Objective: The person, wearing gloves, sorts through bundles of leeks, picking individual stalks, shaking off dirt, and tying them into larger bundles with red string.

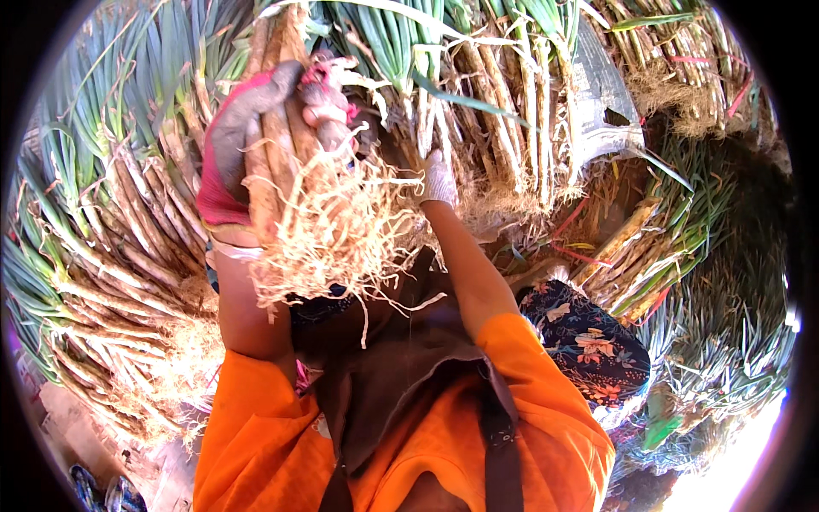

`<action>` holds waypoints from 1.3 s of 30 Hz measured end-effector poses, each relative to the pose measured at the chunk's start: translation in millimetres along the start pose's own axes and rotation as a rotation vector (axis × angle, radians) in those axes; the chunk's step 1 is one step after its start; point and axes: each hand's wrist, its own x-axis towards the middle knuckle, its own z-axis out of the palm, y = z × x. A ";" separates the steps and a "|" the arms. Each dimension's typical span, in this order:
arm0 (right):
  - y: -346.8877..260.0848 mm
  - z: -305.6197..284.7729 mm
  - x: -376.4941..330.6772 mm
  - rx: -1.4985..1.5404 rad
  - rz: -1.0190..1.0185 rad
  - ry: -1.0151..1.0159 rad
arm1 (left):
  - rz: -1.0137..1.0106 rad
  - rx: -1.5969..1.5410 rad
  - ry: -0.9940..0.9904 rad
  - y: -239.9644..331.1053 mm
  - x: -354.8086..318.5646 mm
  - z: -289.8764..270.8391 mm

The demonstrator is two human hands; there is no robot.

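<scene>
Gripping a bunch of leeks (277, 128) in the gloved left hand (235, 141), fingers wrapped tight round the dirty stalks, pale tangled roots (333, 226) hanging toward the near side over the chest. Reaching farther out with the right hand (438, 179) in a white glove, resting against the stacked leeks (486, 111) ahead; cannot tell whether closed or spread, fingers hidden among the stalks. Wearing orange sleeves (256, 410) and a brown apron (401, 375). Piled to the left, more leeks (111, 256) with green tops fanning outward. Lying to the right, tied bundles (648, 247) with red bands, plus a dark flowered cloth (589, 341) near the right elbow.
</scene>
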 end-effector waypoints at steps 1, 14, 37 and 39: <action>-11.6 -12.8 -7.4 -0.062 0.011 -0.007 | -0.034 -0.015 0.004 -2.3 -0.1 4.0; -61.2 -246.5 -115.3 1.301 -0.352 -0.435 | 0.038 0.582 0.165 -43.6 -2.9 55.7; 11.8 -251.6 -166.5 -0.040 -0.557 -0.121 | -0.362 -0.112 0.101 -253.7 -17.7 -1.3; 15.9 -256.8 -195.7 0.006 -0.573 -0.091 | -0.346 -0.159 0.030 -247.4 -16.4 0.1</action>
